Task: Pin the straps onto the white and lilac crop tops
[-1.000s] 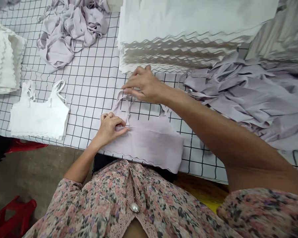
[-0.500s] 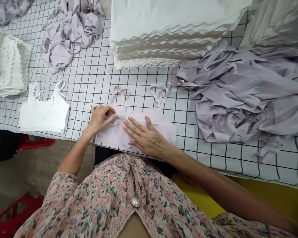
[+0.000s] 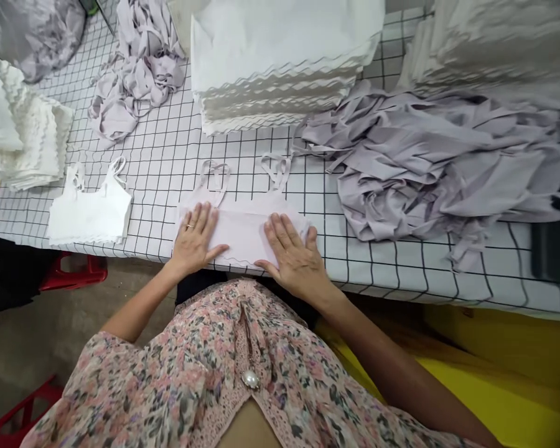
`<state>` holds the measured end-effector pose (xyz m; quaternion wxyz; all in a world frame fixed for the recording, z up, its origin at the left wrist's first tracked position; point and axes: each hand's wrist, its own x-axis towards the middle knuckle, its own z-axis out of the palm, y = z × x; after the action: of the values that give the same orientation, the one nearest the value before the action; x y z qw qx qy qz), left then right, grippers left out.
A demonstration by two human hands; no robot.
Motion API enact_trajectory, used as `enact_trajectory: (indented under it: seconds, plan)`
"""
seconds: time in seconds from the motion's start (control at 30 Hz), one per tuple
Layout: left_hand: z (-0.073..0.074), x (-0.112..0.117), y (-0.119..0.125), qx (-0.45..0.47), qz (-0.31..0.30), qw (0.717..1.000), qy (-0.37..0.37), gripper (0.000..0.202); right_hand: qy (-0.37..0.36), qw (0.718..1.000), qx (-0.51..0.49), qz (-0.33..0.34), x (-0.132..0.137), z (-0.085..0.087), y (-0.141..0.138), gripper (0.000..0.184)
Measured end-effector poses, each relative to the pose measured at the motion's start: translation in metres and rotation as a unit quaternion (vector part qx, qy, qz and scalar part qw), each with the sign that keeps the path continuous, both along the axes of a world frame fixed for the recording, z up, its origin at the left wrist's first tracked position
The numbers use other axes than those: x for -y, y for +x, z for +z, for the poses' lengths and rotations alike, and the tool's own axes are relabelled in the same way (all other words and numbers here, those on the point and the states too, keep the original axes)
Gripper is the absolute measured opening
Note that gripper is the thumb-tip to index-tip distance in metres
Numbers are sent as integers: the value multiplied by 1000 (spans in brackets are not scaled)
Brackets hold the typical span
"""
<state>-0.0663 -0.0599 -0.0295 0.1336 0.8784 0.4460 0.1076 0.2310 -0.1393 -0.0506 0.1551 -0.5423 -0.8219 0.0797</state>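
Observation:
A pale lilac crop top (image 3: 240,230) with thin straps lies flat at the near edge of the grid-patterned table (image 3: 168,155). My left hand (image 3: 193,239) rests flat on its left part, fingers stretched out, a ring on one finger. My right hand (image 3: 294,255) lies flat on its right part, fingers spread. Both palms press the cloth; neither hand grips anything. The two straps point away from me.
A white crop top (image 3: 89,213) lies to the left. White cut-fabric stacks stand at the left (image 3: 23,137) and the back (image 3: 280,56). Lilac garment heaps lie at the right (image 3: 438,155) and back left (image 3: 130,81). A red stool (image 3: 74,274) stands below.
My right hand left the strap, came back onto the top's body and now lies flat at its right. My left hand opened from a pinch to flat.

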Motion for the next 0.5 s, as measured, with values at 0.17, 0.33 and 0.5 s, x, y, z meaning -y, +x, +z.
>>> enact_trajectory:
  seconds: [0.17, 0.33, 0.5]
  plan:
    - [-11, -8, -11, 33, 72, 996, -49, 104, -35, 998, -7, -46, 6, -7, 23, 92]
    - [52, 11, 12, 168, 54, 978, -110, 68, 5, 997, -54, -58, 4, -5, 35, 74]
    - [177, 82, 43, 293, -354, 843, -280, 62, 103, 982, -130, -95, -46, 19, 49, 55]
